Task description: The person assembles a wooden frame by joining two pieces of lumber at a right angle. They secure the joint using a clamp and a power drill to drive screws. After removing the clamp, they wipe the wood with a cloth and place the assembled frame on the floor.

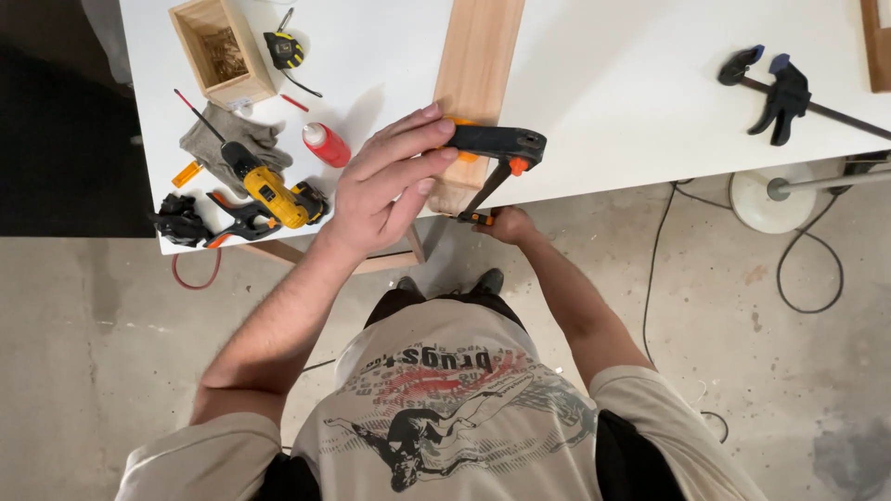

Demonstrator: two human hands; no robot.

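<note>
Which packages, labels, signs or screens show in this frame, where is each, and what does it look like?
Glue bottle: lying on the white table left of the left hand; small, red body, white cap end.
Wooden box: upper left of the table; open, square, pale wood, holding small brownish pieces.
T-shirt print: on the person's chest; red and black graphic on grey.
No signs or screens.

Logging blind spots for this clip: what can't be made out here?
Head view only:
- Right hand: below the table edge, its grip on the clamp handle mostly hidden.
- Clamp's lower jaw: under the tabletop.
- Wooden board: far end cut off by the top edge.
- Wooden box contents: too small.
</note>
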